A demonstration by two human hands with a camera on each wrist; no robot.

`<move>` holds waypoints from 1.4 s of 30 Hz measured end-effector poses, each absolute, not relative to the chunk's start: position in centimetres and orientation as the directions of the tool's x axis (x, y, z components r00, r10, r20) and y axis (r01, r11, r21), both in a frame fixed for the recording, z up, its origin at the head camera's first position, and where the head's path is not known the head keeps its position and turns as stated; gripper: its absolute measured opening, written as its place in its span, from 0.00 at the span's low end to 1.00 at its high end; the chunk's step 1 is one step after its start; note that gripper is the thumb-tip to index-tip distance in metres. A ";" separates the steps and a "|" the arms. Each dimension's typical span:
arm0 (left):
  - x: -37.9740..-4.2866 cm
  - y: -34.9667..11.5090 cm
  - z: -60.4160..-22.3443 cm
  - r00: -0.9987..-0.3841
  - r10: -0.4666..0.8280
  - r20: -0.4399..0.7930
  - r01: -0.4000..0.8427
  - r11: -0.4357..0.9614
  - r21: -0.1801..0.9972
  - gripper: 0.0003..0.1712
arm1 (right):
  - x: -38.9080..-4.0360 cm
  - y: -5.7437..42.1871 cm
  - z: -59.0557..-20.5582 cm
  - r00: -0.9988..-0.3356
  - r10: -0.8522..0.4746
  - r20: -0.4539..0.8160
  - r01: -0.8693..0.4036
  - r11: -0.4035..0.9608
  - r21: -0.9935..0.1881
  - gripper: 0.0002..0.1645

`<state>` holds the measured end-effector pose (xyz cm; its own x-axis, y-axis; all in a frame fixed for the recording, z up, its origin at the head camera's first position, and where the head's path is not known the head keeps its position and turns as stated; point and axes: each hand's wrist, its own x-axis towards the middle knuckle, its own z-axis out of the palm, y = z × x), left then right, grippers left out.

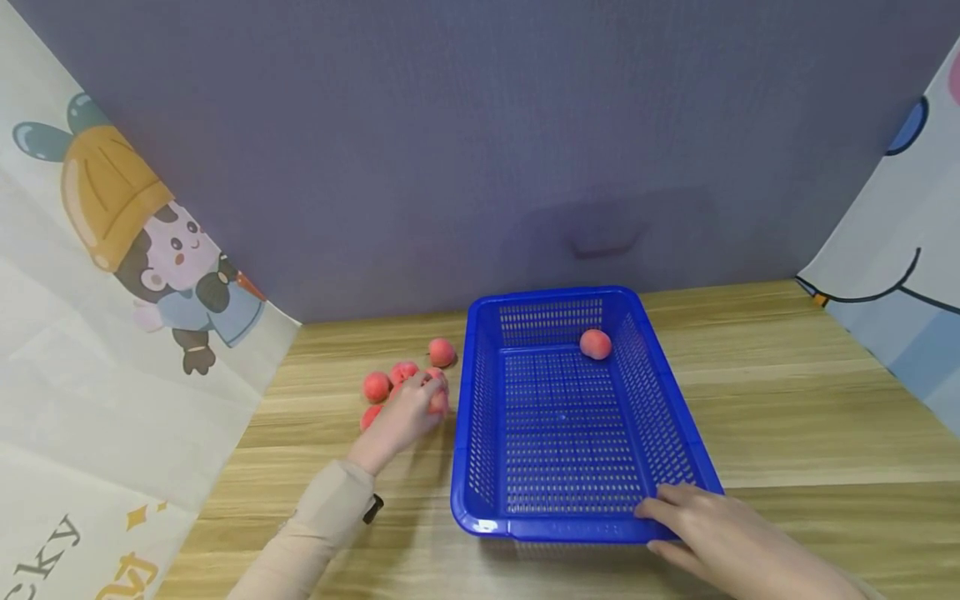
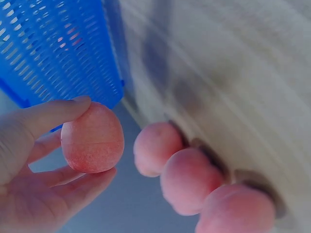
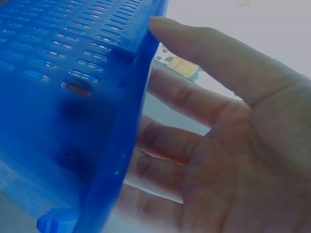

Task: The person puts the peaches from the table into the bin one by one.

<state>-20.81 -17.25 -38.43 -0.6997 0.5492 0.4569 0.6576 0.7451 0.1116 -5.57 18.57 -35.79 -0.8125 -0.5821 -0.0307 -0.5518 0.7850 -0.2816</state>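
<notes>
One peach lies in the basket, at its far right corner, so the filling looks only begun. Your left hand grips a second peach outside, just beside the basket. Several other peaches are on the table to the left and seem to remain; your hand covers some, so I cannot tell how many. Your right hand holds the basket near its close right corner.

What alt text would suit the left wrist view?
The left hand holds a rounded pink fruit between thumb and fingers. Three more pink fruits sit in a slanting row at lower right, and part of a perforated blue basket fills the upper left.
</notes>
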 end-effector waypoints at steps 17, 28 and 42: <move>-21.1 -16.4 -33.6 -0.770 0.521 0.369 0.609 0.772 0.182 0.18 | -5.6 18.4 -35.6 -0.822 -0.565 -0.068 -0.521 0.796 -0.308 0.17; -21.4 -15.1 -31.3 -0.737 0.557 0.383 0.653 0.732 0.194 0.18 | -5.5 18.5 -35.7 -0.813 -0.582 -0.026 -0.552 0.784 -0.284 0.17; -21.9 -10.8 -28.2 -0.709 0.629 0.318 0.698 0.689 0.193 0.17 | -5.5 18.4 -35.7 -0.820 -0.571 -0.034 -0.540 0.792 -0.284 0.18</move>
<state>-21.93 -10.80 -28.19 -0.7089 0.6294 0.3184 0.6985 0.6891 0.1929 -5.46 18.43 -35.70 -0.8200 -0.5713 -0.0342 -0.5401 0.7922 -0.2843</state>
